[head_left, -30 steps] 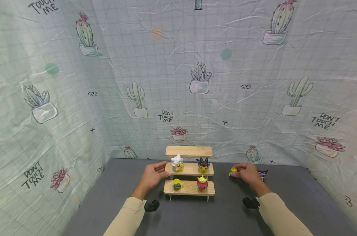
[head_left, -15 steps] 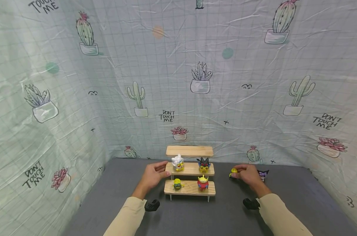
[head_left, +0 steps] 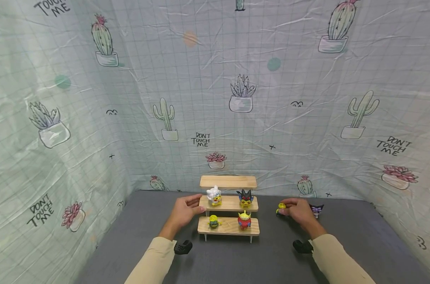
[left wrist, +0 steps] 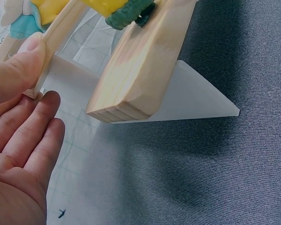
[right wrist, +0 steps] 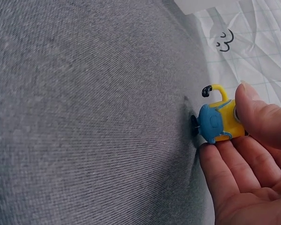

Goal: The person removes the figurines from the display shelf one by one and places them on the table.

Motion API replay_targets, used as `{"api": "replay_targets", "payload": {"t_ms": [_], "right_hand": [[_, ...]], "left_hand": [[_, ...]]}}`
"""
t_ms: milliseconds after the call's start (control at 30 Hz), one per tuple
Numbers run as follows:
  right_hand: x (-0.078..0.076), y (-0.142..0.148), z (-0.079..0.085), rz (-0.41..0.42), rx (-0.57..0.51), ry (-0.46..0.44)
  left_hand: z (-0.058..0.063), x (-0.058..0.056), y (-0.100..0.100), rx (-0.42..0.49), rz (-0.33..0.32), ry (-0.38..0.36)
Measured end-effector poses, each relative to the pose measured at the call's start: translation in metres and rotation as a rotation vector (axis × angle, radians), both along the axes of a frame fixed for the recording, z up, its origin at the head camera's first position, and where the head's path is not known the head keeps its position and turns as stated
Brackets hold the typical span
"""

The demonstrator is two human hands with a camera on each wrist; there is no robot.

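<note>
My left hand holds the left end of the middle board of a three-tier wooden display shelf, thumb on top and fingers below in the left wrist view. To the right, my right hand pinches a yellow Minion figurine in blue overalls, its feet right at the grey cloth. On the middle tier stand a white-hooded yellow figurine and a black-hooded one. The bottom tier bears a small yellow-green figurine and a three-eyed alien figurine in red.
Partly hidden behind the right hand is a black and purple figurine. Grey cloth covers the table. A cactus-print sheet hangs behind and along both sides.
</note>
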State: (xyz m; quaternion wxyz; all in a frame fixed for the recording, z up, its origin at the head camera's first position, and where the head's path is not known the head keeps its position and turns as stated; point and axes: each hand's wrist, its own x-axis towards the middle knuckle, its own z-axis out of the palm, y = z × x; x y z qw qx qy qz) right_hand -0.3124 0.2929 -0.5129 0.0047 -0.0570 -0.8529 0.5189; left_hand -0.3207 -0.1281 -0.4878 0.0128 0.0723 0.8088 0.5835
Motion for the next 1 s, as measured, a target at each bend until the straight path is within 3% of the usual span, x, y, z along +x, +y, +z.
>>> {"api": "replay_targets", "payload": {"t_ms": [400,1000], "right_hand": [[0.002,0.0048,-0.0041,0.036,-0.034,0.013],[0.0054,0.0042,-0.0035,0.027,-0.069,0.011]], "left_hand": [[0.0005,0.0006,0.0007,-0.008,0.014,0.001],[0.002,0.0027,0.0016,-0.021,0.018,-0.002]]}}
